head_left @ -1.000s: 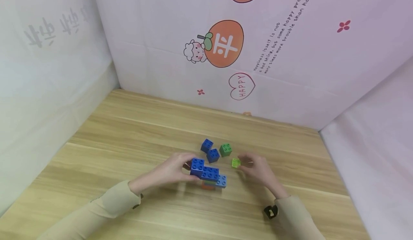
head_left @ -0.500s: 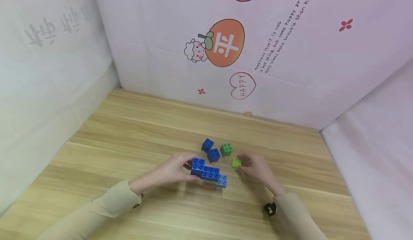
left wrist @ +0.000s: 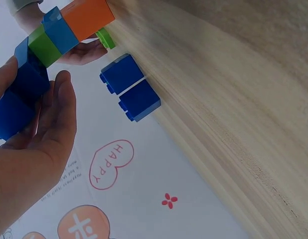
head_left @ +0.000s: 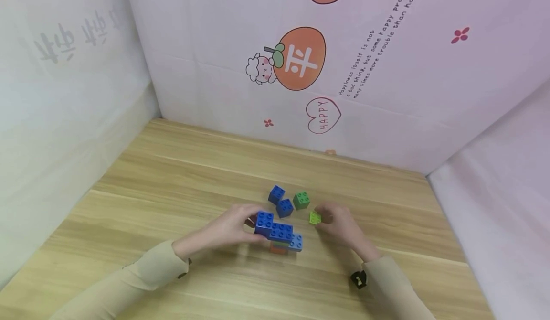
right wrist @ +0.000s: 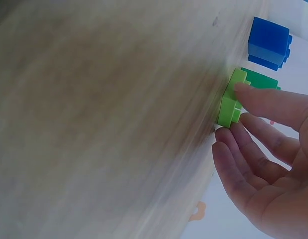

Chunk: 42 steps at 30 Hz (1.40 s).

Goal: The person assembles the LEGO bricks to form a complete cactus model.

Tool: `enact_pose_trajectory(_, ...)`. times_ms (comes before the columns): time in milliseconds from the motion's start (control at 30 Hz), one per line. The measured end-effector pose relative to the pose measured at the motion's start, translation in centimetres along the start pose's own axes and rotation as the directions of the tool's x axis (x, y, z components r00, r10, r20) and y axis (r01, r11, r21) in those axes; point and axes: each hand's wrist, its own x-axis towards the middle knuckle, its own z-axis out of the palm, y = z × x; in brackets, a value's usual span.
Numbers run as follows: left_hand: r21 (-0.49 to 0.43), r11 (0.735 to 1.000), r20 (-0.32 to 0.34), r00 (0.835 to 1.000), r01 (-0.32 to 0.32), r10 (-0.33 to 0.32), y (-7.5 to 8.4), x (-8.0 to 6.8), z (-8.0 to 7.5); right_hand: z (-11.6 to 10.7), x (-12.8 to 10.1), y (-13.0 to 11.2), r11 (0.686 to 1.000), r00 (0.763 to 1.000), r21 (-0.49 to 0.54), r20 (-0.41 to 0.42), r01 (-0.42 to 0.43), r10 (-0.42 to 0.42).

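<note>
A: Biggest thing first: the desk [head_left: 180, 176], pale wood, walled in by printed sheets; one sheet carries a HAPPY heart [head_left: 324, 114]. What sits on the desk?

B: A stepped brick stack [head_left: 278, 234] near the middle. Its blue top bricks run in a long line from upper left, down to the right, studs facing up, over a green layer and an orange base brick [head_left: 277, 249] standing on the wood. So the long axis lies roughly left to right, slightly slanted.

A: And the hands?

B: The left hand [head_left: 232, 227] comes in from the left of the stack, its sleeve angled across the desk, fingers and thumb curled round the stack's higher left end, gripping it. The right hand [head_left: 339, 224] is just right of the stack, fingers bent, fingertips pinching a small lime brick [head_left: 314, 218] that rests on the desk, studs up. In the right wrist view the thumb lies on top of that brick and the fingers reach under its side.

A: Anything around?

B: Beyond the stack, toward the heart sheet, two loose blue bricks [head_left: 280, 201] lie touching, with a darker green brick [head_left: 301, 199] just right of them and just behind the lime one. Nothing stands between the lime brick and the stack
</note>
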Motion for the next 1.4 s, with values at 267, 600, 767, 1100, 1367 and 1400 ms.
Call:
enact_pose_trajectory(267,-0.008,1.000,0.010,1.000,0.004,-0.004,0.1,0.0,0.1,0.1,-0.1,0.2,1.000,1.000,-0.003,0.010,-0.004,0.004)
enact_pose_trajectory(600,-0.004,1.000,0.011,1.000,0.007,-0.007,0.2,-0.1,0.2,0.2,-0.7,-0.2,0.999,1.000,-0.031,-0.016,0.025,-0.025)
enact_pose_trajectory(767,-0.019,1.000,0.010,1.000,0.012,-0.012,0.2,-0.1,0.1,0.0,-1.3,-0.9,0.999,0.999,-0.022,-0.023,0.027,-0.027)
enact_pose_trajectory(1100,-0.021,1.000,0.008,1.000,0.024,-0.024,0.3,-0.1,0.0,-0.5,-2.6,-2.6,0.993,0.992,0.003,-0.062,0.114,-0.114)
enact_pose_trajectory(1367,-0.008,1.000,0.006,1.000,0.025,-0.025,0.3,-0.1,-0.1,-1.1,-3.6,-4.0,0.978,0.974,-0.017,-0.088,0.206,-0.206)
enact_pose_trajectory(1400,-0.006,1.000,0.006,1.000,0.026,-0.026,0.3,-0.1,-0.1,-1.2,-3.7,-4.1,0.977,0.972,-0.016,-0.091,0.215,-0.215)
